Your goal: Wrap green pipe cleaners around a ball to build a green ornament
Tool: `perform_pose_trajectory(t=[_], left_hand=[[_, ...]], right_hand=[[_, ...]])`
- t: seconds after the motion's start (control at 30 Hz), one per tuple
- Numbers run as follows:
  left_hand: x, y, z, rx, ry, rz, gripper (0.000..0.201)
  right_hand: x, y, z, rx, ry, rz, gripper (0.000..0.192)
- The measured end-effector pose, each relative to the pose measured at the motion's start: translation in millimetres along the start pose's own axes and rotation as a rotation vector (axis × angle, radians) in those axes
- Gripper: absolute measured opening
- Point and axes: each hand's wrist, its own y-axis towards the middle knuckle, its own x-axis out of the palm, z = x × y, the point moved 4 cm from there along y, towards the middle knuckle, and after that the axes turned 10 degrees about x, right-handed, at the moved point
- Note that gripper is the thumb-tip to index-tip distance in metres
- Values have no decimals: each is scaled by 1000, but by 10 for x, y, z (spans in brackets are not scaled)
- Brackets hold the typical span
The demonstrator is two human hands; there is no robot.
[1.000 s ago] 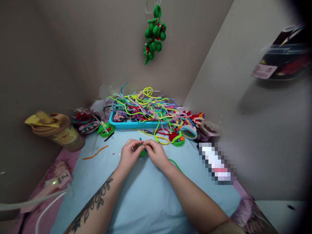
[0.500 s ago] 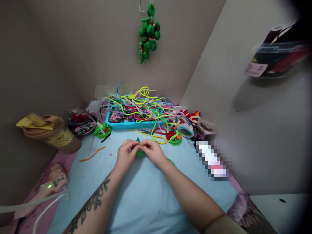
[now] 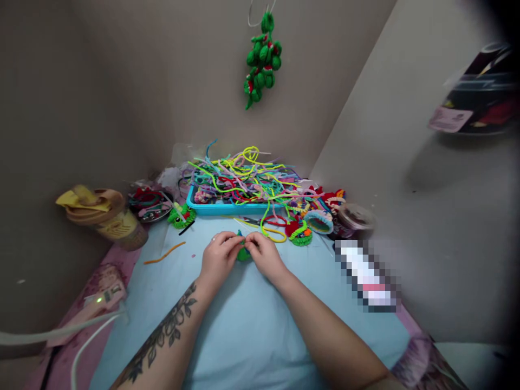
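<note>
A small green fuzzy piece, apparently of pipe cleaner with a bit of blue on top, is held low over the blue cloth. My left hand pinches it from the left, fingertips together. From the other side, my right hand pinches close to the same spot, its fingertips nearly meeting the left ones. Fingers cover much of the piece. Behind the right hand lie yellow-and-red-handled scissors and a green, red and orange pipe-cleaner figure.
A blue tray heaped with pipe cleaners stands at the back. On the left are a lidded cup, a green fuzzy figure, an orange pipe cleaner and a power strip. A pixelated object lies right; green ornaments hang above.
The whole scene has shifted rightward in view as the camera turned. Both hands stay together on the green piece, with the fingertips slightly repositioned.
</note>
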Motion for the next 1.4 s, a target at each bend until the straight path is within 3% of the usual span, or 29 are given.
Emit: perform_pose_trajectory(t=[0.47,0.7,0.9,1.0,1.13,1.4], left_hand=[[-30,7,23,-57,0,-1,13],[7,-10,106,29,34,45,21],[58,-13,212,90,45,-17,23],[20,12,186,5,-42,18,20],[-32,46,89,-220,-223,79,15],[59,42,-24,-374,-366,-14,11]], right_hand=[[-67,-33,-125,-98,-117,35,11],[-95,-8,-44,15,-24,142,10],[-77,14,58,131,166,145,10],[-77,18,58,119,172,126,11],[-99,-8,-57,4,64,105,9],[-109,-68,-153,-130,-84,133,10]])
